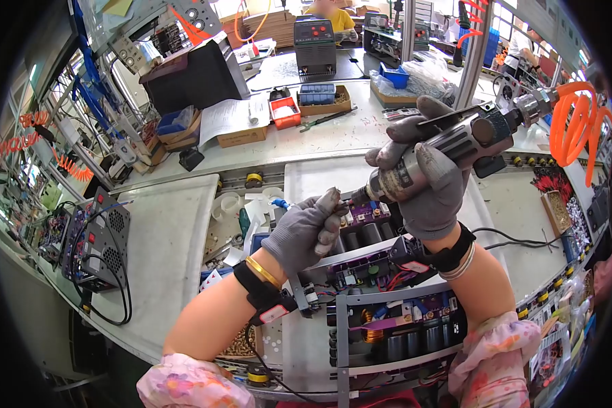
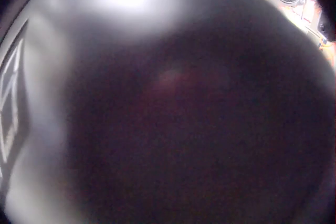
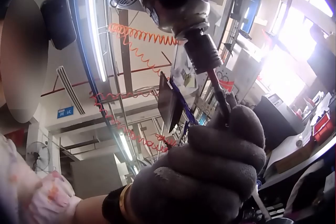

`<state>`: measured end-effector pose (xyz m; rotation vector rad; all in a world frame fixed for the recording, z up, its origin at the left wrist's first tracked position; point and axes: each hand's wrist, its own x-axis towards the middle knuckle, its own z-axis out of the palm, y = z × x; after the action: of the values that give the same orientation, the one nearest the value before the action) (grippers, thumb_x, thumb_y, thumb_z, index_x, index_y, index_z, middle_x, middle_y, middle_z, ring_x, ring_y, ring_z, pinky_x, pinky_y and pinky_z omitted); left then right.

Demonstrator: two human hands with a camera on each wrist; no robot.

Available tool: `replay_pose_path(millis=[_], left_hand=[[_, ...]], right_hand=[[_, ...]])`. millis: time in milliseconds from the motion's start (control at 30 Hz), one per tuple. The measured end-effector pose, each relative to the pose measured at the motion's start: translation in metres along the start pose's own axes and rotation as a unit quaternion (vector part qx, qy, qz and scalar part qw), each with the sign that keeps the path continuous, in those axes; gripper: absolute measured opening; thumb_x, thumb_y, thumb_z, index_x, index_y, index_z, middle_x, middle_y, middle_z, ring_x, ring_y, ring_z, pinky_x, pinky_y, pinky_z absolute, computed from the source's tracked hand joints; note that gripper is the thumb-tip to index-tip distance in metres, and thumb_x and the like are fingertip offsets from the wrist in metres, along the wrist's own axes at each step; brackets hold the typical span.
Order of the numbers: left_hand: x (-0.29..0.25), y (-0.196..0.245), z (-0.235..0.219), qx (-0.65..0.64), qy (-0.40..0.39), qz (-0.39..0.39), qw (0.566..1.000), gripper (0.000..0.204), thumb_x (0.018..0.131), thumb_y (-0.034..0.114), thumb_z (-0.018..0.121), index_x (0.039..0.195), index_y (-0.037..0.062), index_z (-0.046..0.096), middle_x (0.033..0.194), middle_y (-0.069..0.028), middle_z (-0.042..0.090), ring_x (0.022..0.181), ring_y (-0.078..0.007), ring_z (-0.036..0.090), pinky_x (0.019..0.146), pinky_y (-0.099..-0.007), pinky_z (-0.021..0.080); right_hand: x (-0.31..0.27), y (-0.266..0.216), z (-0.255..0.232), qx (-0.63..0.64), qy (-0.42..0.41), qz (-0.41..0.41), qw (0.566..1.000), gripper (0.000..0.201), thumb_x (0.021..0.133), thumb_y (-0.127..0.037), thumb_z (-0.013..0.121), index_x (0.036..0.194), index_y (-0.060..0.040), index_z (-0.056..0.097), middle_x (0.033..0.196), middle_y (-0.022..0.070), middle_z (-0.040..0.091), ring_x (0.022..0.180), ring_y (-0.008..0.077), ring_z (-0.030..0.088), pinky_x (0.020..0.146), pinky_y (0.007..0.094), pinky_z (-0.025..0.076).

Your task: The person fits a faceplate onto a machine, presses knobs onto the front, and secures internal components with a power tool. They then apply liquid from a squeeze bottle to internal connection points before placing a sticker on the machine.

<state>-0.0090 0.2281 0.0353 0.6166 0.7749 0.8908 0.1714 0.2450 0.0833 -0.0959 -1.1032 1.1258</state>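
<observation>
In the head view my gloved right hand (image 1: 436,194) grips the body of an air screwdriver (image 1: 479,132), its nose tilted down toward the left. My gloved left hand (image 1: 299,234) pinches the screwdriver's bit near its tip. The right wrist view shows the thin bit (image 3: 213,78) running from the black chuck (image 3: 202,53) into the curled left fingers (image 3: 220,148); the bit's end is hidden there. Below both hands sits an open metal chassis (image 1: 343,340) with purple circuit boards and black capacitors. A dark blur fills most of the left wrist view.
An orange coiled air hose (image 1: 571,129) trails from the screwdriver's rear. A finished-looking black unit (image 1: 98,238) with cables stands at left. Beyond the line are a red bin (image 1: 285,113), a blue bin (image 1: 317,94) and papers (image 1: 234,117). Brass screws (image 1: 241,343) lie near my left forearm.
</observation>
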Motion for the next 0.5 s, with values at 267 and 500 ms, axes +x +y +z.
replay_pose_path(millis=[267,500], left_hand=[[-0.017,0.015,0.012,0.112,0.058,-0.022,0.992,0.051,0.092,0.053,0.05,0.091,0.0031,0.058,0.051,0.0019,0.046,0.036,-0.0054,0.04,0.03,-0.0189,0.03],[0.024,0.021,-0.025,0.831,0.126,0.295,0.455,0.04,0.082,0.039,0.065,0.109,0.0103,0.062,0.087,-0.0127,0.065,0.086,-0.0341,0.062,0.087,-0.0434,0.045]], right_hand=[[0.0,0.005,-0.004,0.016,-0.003,-0.012,1.0,0.051,0.084,-0.013,0.051,0.133,-0.004,0.04,0.102,0.0149,0.061,0.08,0.0216,0.064,0.075,0.0436,0.056],[0.014,-0.003,-0.021,-0.042,-0.033,-0.122,0.991,0.051,0.084,-0.014,0.052,0.133,-0.0043,0.041,0.103,0.0139,0.062,0.08,0.0214,0.063,0.078,0.0467,0.053]])
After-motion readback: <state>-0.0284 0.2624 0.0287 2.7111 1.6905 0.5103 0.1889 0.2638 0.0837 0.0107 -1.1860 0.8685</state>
